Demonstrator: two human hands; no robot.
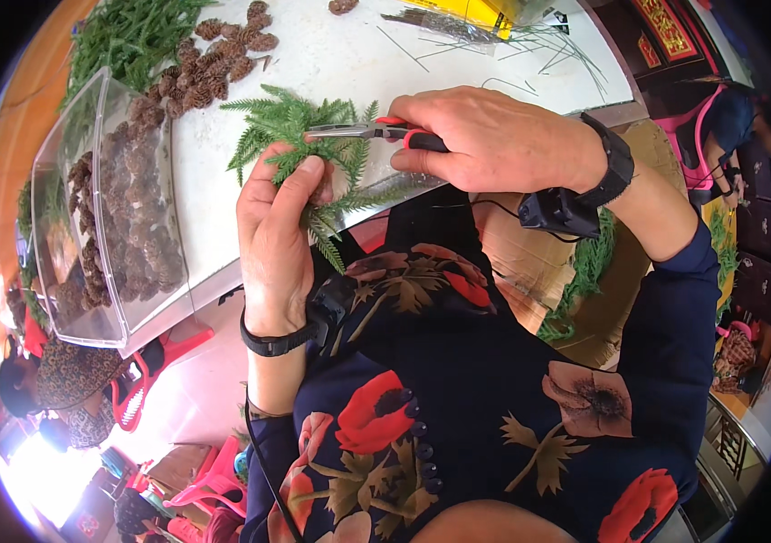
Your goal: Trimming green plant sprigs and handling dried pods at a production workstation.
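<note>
My left hand [279, 213] pinches a bunch of green fern-like sprigs [263, 127] between thumb and fingers, above the near edge of a white table [331, 59]. Fronds fan out to the far side and hang down toward me. In my right hand [503, 140] is a pair of pliers [422, 140] with red and black handles, its fingers wrapped round them. The long metal jaws point left and lie across the middle of the sprigs. Leaves cover what the jaw tips touch.
A clear plastic bin [114, 262] of pine cones stands at the left. Loose pine cones [214, 68] and a green pile [132, 41] lie behind it. Thin wires [575, 59] are scattered far right beside a yellow package [471, 14]. An open cardboard box [643, 271] with greenery sits at my right.
</note>
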